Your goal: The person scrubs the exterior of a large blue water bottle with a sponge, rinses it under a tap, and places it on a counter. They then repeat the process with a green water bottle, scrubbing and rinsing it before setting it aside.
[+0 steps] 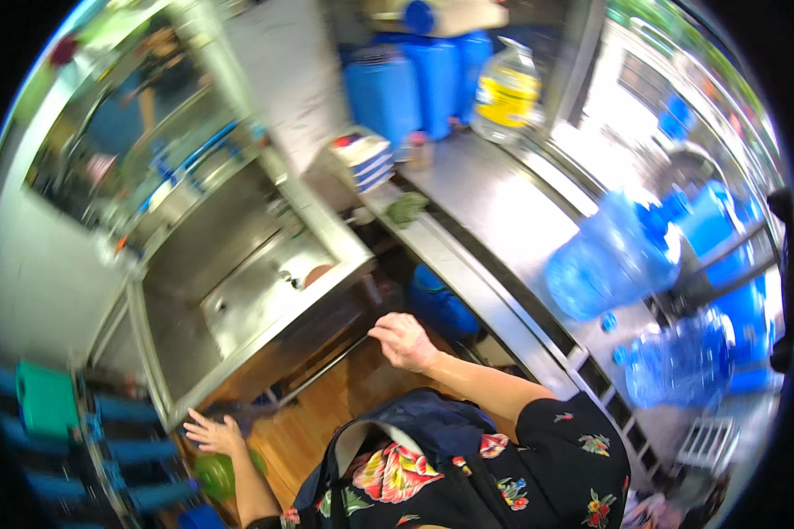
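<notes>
My left hand (213,434) is at the lower left, near the front corner of a stainless steel sink (271,335). Its fingers are spread and hold nothing. Below it, partly behind my forearm, is a green rounded container (217,475). My right hand (407,342) hovers in front of the sink's right corner, with its fingers curled together and nothing visible in them. Behind its fingertips runs a thin metal rail (324,369) under the sink. The sink basin holds a little brown item (315,274), partly hidden by the rim.
Right of the sink runs a steel counter (483,192) with a green scouring pad (407,209) on its edge. Blue jerrycans (384,92), a yellow-labelled bottle (508,92) and a large blue water jug (609,258) stand or lie there. Blue racking (139,451) is at left.
</notes>
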`<state>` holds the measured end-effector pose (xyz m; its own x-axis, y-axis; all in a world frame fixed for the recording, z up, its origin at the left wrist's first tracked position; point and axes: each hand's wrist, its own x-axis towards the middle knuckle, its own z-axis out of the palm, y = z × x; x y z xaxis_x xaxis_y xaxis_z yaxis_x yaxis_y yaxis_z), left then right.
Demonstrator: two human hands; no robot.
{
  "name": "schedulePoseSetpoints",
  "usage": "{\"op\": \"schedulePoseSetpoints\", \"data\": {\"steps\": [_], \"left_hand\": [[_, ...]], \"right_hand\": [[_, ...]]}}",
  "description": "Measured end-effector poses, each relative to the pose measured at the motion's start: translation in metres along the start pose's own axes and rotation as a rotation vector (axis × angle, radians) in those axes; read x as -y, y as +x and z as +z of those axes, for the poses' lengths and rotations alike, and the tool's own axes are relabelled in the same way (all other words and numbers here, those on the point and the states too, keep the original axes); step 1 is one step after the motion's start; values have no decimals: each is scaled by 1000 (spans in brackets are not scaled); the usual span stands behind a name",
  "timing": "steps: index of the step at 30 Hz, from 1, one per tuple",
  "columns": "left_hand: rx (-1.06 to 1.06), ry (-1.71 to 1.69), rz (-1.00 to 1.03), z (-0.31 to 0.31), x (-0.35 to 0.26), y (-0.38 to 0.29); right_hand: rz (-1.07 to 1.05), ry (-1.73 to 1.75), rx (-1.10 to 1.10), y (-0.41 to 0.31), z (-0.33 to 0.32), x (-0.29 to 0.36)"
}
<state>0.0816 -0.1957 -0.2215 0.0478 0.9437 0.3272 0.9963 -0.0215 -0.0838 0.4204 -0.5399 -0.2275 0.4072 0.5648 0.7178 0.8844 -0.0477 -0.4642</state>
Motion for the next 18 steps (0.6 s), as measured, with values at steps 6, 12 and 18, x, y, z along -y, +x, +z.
{"op": "schedulePoseSetpoints", "data": {"steps": [6,12,18], "left_hand": [[445,4,-916,84,149,-7],[983,138,-1103,160,280,-77],[1109,-67,-1185,222,338,-75]], "right_hand": [[-118,22,116,83,87,78],[-277,98,366,144,211,184],[-263,-88,870,180,337,293]]}}
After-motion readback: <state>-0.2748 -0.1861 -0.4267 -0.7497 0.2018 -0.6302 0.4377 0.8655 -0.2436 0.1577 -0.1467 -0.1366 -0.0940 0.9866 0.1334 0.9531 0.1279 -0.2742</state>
